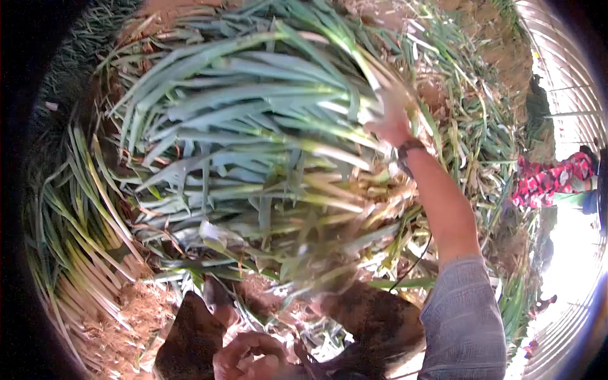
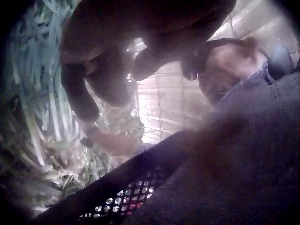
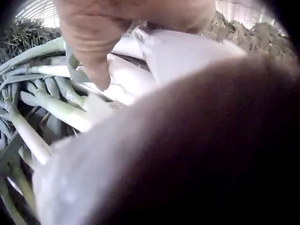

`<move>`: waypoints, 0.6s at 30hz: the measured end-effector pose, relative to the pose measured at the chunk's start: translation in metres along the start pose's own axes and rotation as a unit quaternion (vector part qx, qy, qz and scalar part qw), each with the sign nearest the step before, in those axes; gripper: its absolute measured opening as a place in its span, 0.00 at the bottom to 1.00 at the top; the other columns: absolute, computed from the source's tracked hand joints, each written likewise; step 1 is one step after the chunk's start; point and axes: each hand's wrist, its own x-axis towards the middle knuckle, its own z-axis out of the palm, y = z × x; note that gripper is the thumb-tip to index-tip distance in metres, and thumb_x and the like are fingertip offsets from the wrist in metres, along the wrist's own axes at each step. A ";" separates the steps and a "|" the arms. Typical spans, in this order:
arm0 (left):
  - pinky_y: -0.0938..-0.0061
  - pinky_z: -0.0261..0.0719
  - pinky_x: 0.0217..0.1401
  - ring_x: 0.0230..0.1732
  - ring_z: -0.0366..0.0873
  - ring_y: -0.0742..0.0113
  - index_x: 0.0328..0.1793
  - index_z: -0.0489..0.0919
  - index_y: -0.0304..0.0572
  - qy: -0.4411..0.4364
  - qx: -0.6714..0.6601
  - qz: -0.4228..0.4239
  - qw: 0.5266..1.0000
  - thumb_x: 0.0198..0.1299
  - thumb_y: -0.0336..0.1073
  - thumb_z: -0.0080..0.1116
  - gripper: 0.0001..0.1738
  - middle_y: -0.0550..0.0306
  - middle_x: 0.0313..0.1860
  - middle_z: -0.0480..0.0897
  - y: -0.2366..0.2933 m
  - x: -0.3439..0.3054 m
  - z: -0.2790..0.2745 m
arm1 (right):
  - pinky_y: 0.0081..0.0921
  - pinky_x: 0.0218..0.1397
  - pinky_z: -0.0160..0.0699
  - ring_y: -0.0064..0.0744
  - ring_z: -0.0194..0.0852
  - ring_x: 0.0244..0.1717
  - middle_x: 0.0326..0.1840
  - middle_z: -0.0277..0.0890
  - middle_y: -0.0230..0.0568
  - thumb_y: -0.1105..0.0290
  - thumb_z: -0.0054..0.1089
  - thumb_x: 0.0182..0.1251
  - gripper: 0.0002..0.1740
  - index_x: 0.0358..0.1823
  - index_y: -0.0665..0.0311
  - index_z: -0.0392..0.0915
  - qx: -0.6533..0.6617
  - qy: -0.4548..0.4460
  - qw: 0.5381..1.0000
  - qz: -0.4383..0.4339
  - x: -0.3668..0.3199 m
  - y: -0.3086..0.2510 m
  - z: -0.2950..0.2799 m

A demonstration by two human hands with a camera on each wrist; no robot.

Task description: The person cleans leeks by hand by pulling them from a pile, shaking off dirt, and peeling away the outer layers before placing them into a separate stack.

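A broad heap of long green onions (image 1: 253,107) lies in front of me, green leaves to the left and pale stems to the right. My right hand (image 1: 394,117), blurred, grips white stems at the heap's right side. The right wrist view has white green onion stems (image 3: 133,79) under the thumb and fingers of that hand (image 3: 93,37). Low in the head view, my left hand (image 1: 250,358) is held near my body with fingers loosely curled. Seen from the left wrist, the same hand (image 2: 108,51) is dark and holds nothing.
Another row of green onions (image 1: 95,253), roots toward me, lies at the left. Loose leaves and trimmings (image 1: 481,120) cover the ground on the right. A person's patterned red clothing (image 1: 551,180) shows at the far right, beside the ribbed pale wall (image 1: 573,82) of a tunnel-like shelter.
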 end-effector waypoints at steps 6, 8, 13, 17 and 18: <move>0.74 0.75 0.42 0.38 0.76 0.69 0.53 0.74 0.32 -0.018 0.091 0.110 0.990 0.65 0.28 0.55 0.11 0.52 0.39 0.79 -0.006 0.001 -0.009 | 0.44 0.63 0.73 0.59 0.73 0.59 0.56 0.74 0.67 0.56 0.76 0.42 0.54 0.68 0.75 0.57 -0.039 0.090 0.995 0.025 0.004 0.018 0.031; 0.74 0.75 0.42 0.38 0.76 0.69 0.53 0.74 0.33 -0.019 0.092 0.118 0.989 0.65 0.28 0.55 0.12 0.52 0.39 0.80 -0.004 0.002 -0.008 | 0.38 0.62 0.74 0.51 0.76 0.55 0.51 0.77 0.61 0.61 0.76 0.40 0.45 0.61 0.76 0.67 0.044 0.026 0.998 0.035 -0.012 0.004 0.011; 0.75 0.75 0.41 0.37 0.76 0.70 0.51 0.76 0.33 -0.029 0.124 0.110 0.986 0.63 0.29 0.56 0.12 0.54 0.38 0.80 -0.001 0.003 -0.005 | 0.38 0.69 0.67 0.48 0.70 0.63 0.62 0.71 0.54 0.63 0.77 0.41 0.47 0.65 0.72 0.64 0.055 -0.039 0.997 0.036 -0.036 0.005 0.011; 0.74 0.75 0.45 0.41 0.76 0.70 0.51 0.77 0.32 -0.020 0.115 0.079 0.990 0.63 0.29 0.57 0.12 0.55 0.40 0.80 -0.001 0.001 -0.004 | 0.40 0.73 0.61 0.49 0.63 0.69 0.67 0.65 0.56 0.63 0.79 0.41 0.53 0.69 0.71 0.59 0.131 -0.067 0.984 0.098 -0.020 0.033 0.046; 0.74 0.75 0.46 0.43 0.76 0.70 0.51 0.77 0.31 -0.029 0.098 0.065 0.993 0.64 0.29 0.58 0.12 0.55 0.41 0.80 -0.004 0.000 -0.002 | 0.39 0.72 0.62 0.49 0.64 0.68 0.66 0.66 0.57 0.62 0.80 0.40 0.54 0.70 0.71 0.58 0.126 -0.061 0.985 0.105 -0.022 0.034 0.043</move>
